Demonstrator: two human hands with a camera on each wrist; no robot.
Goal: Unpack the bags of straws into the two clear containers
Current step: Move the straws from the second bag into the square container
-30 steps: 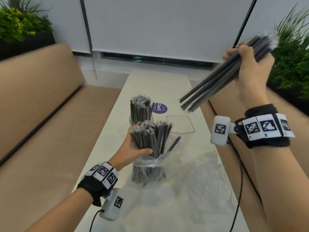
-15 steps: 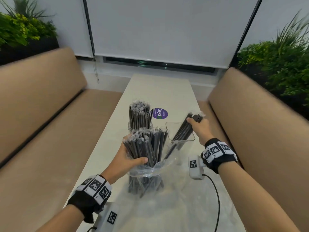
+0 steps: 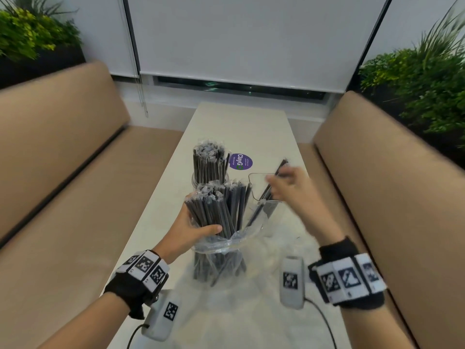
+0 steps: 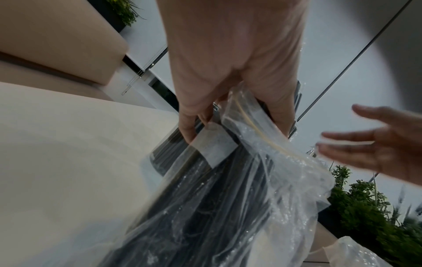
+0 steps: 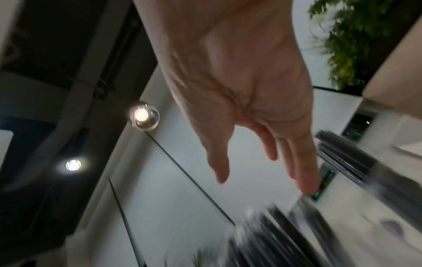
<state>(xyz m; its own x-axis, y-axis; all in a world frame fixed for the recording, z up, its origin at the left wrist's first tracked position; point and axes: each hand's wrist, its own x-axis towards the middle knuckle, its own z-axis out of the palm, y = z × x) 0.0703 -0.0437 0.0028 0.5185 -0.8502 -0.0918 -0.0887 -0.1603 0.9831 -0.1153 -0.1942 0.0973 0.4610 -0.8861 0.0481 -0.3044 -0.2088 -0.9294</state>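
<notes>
The left hand [image 3: 187, 231] curls its fingers [image 4: 187, 126] round slim black wrapped straws [image 3: 216, 210] standing in a crinkled clear plastic bag [image 3: 226, 250] on the pale table [image 3: 241, 124]. The right hand [image 3: 289, 190], fingers [image 5: 303, 173] straight and empty, hovers over a rigid square clear container [image 3: 264, 205] holding leaning straws.

Cafe/lounge: tan booth benches [image 3: 63, 152], long table [image 3: 241, 127], planters [image 3: 427, 79].

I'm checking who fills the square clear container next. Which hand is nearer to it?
The right hand. It hovers open right over the square container, beside the straws leaning in it. The left hand is further off, gripping the straws in the bag.
</notes>
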